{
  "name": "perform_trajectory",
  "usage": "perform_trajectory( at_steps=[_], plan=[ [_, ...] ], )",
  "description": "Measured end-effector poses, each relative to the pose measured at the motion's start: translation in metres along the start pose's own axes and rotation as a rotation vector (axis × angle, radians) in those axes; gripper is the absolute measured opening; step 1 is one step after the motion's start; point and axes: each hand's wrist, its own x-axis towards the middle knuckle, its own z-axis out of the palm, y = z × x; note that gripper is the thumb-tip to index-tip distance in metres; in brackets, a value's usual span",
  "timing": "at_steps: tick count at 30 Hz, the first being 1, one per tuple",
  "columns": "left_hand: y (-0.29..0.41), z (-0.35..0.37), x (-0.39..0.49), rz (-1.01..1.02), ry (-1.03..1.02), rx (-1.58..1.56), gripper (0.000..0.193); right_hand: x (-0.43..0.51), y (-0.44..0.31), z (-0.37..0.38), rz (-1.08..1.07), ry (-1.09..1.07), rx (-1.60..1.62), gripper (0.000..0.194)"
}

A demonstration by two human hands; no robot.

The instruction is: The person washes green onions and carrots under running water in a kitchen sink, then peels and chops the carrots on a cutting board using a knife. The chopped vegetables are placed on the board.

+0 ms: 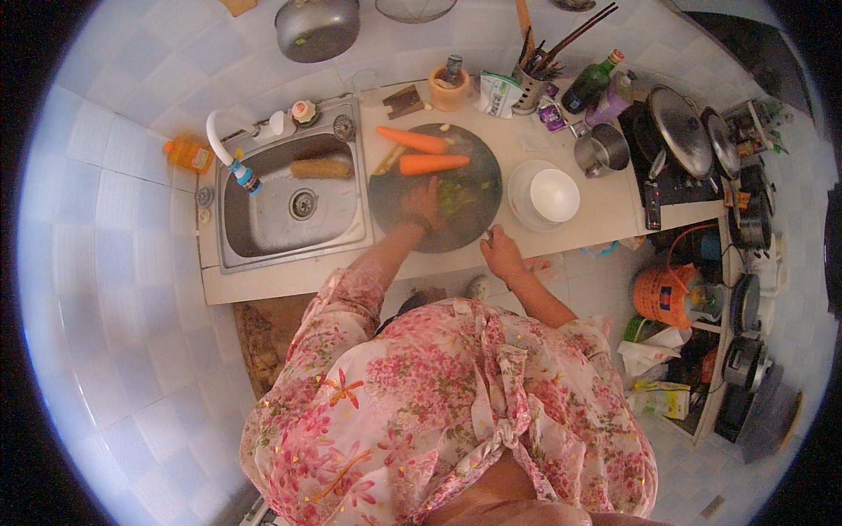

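A round dark cutting board (468, 238) lies on the counter before me. My left hand (421, 202) is down on it, against a small heap of chopped greens (454, 197); blur hides whether its fingers pinch anything. Above that hand rest two peeled carrots, an upper one (414, 140) and a lower one (434, 164). At the board's near right edge my right hand (502, 253) is closed around a slim handle (489, 234), apparently a knife's; its blade is hard to make out. A pale garlic clove (445, 127) sits near the board's far rim.
Left is a steel sink (289, 230) with a brown root piece (321, 169) and a faucet (220, 141). Right are a white bowl (554, 196) on a plate (520, 191), a steel pot (602, 151) and a stove with a lidded pan (681, 131). Behind stands a mortar (448, 92).
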Motion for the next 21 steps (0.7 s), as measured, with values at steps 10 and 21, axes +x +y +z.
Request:
perform_trajectory(
  at_steps=[10, 21],
  plan=[
    [-0.009, 0.005, 0.005, 0.015, -0.085, 0.011, 0.128, 0.003, 0.003, -0.016, -0.002, 0.083, -0.009, 0.028],
    [-0.003, 0.011, 0.017, -0.008, -0.02, 0.053, 0.128, 0.006, 0.023, -0.014, 0.019, 0.205, -0.051, 0.028]
  ],
)
